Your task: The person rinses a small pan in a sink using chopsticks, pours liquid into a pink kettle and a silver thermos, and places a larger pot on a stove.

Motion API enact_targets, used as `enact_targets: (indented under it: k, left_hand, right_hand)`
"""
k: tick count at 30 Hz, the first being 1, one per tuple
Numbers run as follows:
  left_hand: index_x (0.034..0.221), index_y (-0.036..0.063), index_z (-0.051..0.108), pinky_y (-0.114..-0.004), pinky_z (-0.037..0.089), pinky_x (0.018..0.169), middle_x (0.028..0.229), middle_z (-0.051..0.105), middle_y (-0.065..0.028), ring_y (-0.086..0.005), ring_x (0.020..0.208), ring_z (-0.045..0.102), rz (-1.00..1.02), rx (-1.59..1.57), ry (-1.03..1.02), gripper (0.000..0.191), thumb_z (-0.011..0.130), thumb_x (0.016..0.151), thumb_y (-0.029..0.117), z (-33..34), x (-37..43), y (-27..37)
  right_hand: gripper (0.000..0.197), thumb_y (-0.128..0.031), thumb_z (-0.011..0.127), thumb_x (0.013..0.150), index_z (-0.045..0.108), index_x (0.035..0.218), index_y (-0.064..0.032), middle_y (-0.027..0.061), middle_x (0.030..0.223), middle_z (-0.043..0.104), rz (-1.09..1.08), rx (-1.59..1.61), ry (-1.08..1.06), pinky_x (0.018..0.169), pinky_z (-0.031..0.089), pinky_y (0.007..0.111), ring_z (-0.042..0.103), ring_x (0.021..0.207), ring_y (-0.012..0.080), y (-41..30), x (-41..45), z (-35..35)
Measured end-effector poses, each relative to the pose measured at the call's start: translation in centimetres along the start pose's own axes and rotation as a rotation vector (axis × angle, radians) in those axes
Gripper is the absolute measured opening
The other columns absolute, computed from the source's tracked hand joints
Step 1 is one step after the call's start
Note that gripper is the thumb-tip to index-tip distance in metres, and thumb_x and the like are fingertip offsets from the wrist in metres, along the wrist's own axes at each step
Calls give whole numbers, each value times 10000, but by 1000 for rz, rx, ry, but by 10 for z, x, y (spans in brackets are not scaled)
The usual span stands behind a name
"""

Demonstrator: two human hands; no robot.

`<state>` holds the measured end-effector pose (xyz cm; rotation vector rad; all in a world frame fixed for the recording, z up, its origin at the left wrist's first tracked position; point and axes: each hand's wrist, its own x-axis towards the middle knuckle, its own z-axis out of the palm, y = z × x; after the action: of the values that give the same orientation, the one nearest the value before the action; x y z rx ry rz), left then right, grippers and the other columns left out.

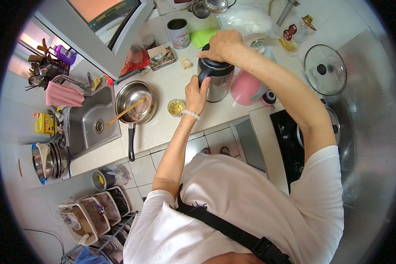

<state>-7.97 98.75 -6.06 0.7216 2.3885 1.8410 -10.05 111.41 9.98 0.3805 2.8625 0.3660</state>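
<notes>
My left hand (197,93), with a pale bead bracelet at its wrist, grips the black handle (204,75) of a stainless steel jug (218,88). The jug stands upright on the counter. My right hand (221,45) lies over the jug's black lid (214,62), fingers curled down around its far side; the fingertips are partly hidden. Close to my left wrist stands a small glass cup (176,108) of yellowish liquid with pale bits in it. Right of the jug is a pink kettle (246,88) with a grey handle, partly behind my right forearm.
A steel saucepan (123,102) with wooden chopsticks (127,111) across it sits beside the sink (92,128); its handle overhangs the counter edge. Behind stand a tin can (178,34) and a green tray (202,38). A glass lid (325,70) and a black hob (285,138) are at right.
</notes>
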Motion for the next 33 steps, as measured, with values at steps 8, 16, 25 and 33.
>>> enact_targets:
  k: [8, 16, 25, 33]
  left_hand:
    - [694, -21, 406, -392, 393, 494, 556, 501, -207, -351, 504, 484, 0, -3, -11, 402, 563, 856, 312, -3, 0, -3]
    - [684, -9, 413, -373, 391, 474, 526, 510, -158, -281, 467, 485, -4, -31, -15, 397, 563, 858, 314, 1, -1, -1]
    - [746, -15, 490, -264, 412, 474, 597, 543, -67, -112, 520, 513, -14, 24, -69, 324, 551, 878, 275, -3, 2, -5]
    - [670, 28, 546, -214, 374, 478, 589, 565, -28, -88, 529, 518, -213, -360, -389, 294, 542, 862, 251, -20, 22, -4]
  right_hand:
    - [733, -294, 656, 644, 371, 1312, -197, 121, 1129, 554, -256, 106, -131, 804, 478, 368, 551, 1014, 312, 9, -6, -3]
    - [934, -433, 688, 611, 259, 1360, -76, 239, 1162, 486, -307, 438, -78, 866, 435, 428, 489, 1083, 365, 30, 0, 15]
    - [718, -219, 749, 534, 452, 1172, -72, 139, 1071, 554, -402, 269, -111, 811, 457, 394, 529, 1023, 306, 24, 1, -11]
    - [819, -161, 708, 578, 364, 1318, -82, 71, 1197, 471, -465, 1344, 195, 852, 427, 309, 520, 1024, 196, 60, -65, -21]
